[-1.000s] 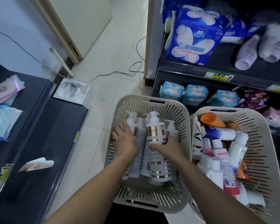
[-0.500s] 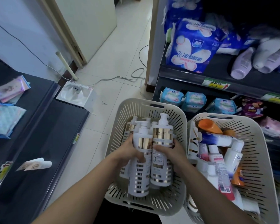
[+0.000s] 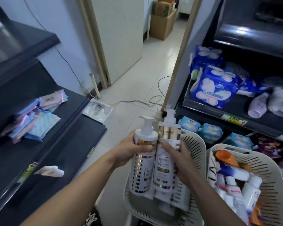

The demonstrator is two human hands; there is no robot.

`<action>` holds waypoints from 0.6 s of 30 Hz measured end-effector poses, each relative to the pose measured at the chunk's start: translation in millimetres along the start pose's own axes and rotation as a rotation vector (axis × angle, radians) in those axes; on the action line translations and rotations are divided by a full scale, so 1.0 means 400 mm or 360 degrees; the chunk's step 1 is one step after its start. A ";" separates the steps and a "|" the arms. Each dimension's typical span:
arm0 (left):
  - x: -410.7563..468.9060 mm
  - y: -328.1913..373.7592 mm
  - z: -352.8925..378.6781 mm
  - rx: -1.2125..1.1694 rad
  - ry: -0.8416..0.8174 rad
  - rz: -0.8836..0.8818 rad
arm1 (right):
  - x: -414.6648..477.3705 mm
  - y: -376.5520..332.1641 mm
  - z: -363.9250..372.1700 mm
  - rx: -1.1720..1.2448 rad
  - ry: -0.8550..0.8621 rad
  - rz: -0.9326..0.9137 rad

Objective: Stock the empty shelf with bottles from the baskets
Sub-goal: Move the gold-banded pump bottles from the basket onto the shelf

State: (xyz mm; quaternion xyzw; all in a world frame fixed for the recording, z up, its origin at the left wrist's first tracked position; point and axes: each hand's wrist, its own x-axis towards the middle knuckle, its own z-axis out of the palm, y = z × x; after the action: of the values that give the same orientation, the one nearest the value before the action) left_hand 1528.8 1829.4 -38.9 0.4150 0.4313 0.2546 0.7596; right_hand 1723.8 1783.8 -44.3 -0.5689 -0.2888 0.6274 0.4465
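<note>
Held over the near basket (image 3: pixel 196 145), where more of the same lie, two tall white-and-gold pump bottles stand side by side and touching, one per hand. The likely danger: each smooth, seemingly top-heavy bottle rests in a one-handed grip, so a knock against its neighbour or the basket rim could send it slipping to the tiled floor (image 3: pixel 137 88). The left hand (image 3: pixel 129 150) curls round the left bottle (image 3: pixel 140 176) just under its shoulder, thumb across the front. The right hand (image 3: pixel 181 159) wraps the right bottle (image 3: pixel 165 170) from the side, fingers across its label. At right stands a second basket (image 3: pixel 245 154) of mixed bottles. To the left lies the dark empty shelf (image 3: pixel 67 149), bearing only a small packet (image 3: pixel 49 171).
</note>
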 end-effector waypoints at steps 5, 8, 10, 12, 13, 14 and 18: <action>-0.135 0.135 -0.110 0.0196 0.0235 0.0190 | -0.015 -0.089 0.177 -0.0064 -0.0178 -0.0148; -0.230 0.199 -0.206 0.0169 0.0344 0.0328 | -0.016 -0.144 0.308 -0.0181 -0.0255 -0.0251; -0.295 0.245 -0.273 0.0192 0.0447 0.0433 | -0.017 -0.177 0.402 -0.0221 -0.0339 -0.0320; -0.362 0.291 -0.338 0.0215 0.0553 0.0522 | -0.022 -0.209 0.499 -0.0258 -0.0395 -0.0400; -0.394 0.313 -0.369 0.0220 0.0590 0.0557 | -0.027 -0.224 0.547 -0.0268 -0.0421 -0.0444; -0.424 0.333 -0.400 0.0219 0.0620 0.0593 | -0.031 -0.238 0.594 -0.0270 -0.0451 -0.0484; -0.549 0.417 -0.500 0.0214 0.0734 0.0759 | -0.042 -0.287 0.769 -0.0270 -0.0587 -0.0609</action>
State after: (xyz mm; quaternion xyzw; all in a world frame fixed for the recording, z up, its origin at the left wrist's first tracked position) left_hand 1241.4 1835.6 143.5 0.4849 0.4984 0.4834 0.5319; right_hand 1450.7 1863.6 120.3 -0.4156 -0.5189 0.5983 0.4473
